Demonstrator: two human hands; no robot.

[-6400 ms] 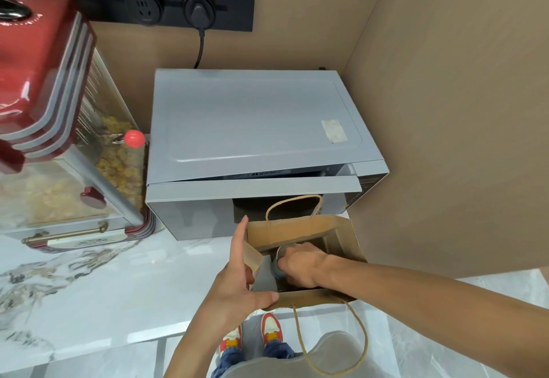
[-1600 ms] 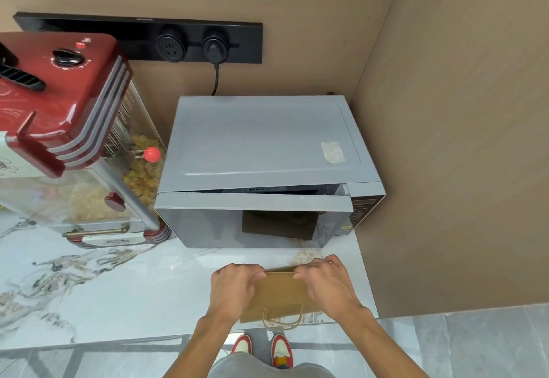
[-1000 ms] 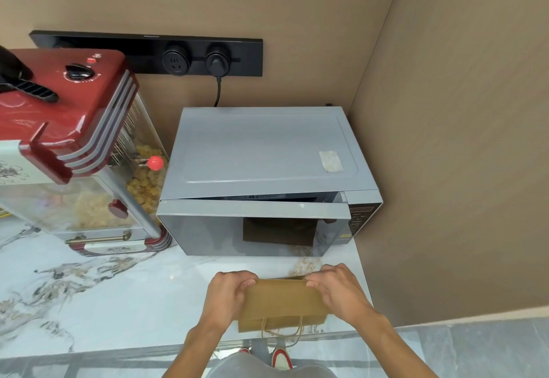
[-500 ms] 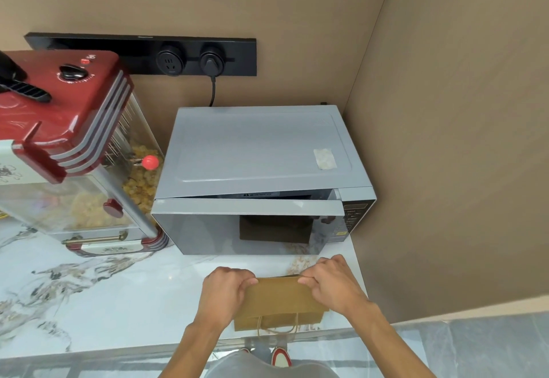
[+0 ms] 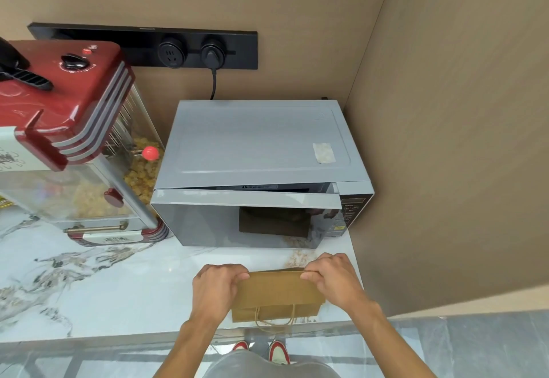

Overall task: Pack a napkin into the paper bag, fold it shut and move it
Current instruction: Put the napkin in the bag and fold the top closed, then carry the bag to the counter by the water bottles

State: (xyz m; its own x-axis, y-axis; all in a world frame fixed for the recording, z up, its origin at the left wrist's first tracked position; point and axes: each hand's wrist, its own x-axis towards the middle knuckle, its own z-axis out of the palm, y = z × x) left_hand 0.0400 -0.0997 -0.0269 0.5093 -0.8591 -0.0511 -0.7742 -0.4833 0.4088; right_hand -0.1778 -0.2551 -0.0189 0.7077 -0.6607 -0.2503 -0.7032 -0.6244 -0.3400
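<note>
A brown paper bag [image 5: 277, 291] stands on the marble counter [image 5: 113, 288] near its front edge, its top folded over toward me and its twine handles hanging down the front. My left hand [image 5: 215, 288] pinches the fold's left end and my right hand [image 5: 334, 278] pinches the right end. No napkin shows; the bag's inside is hidden by the fold.
A grey microwave [image 5: 258, 169] sits just behind the bag with its door slightly ajar. A red popcorn machine [image 5: 62, 139] stands to the left. A tan wall [image 5: 460, 139] closes off the right side. A black socket strip [image 5: 148, 46] runs along the back wall.
Over the last seconds the open bag was closed and its top folded down. In the last half second both hands stay pinched on the fold with almost no movement.
</note>
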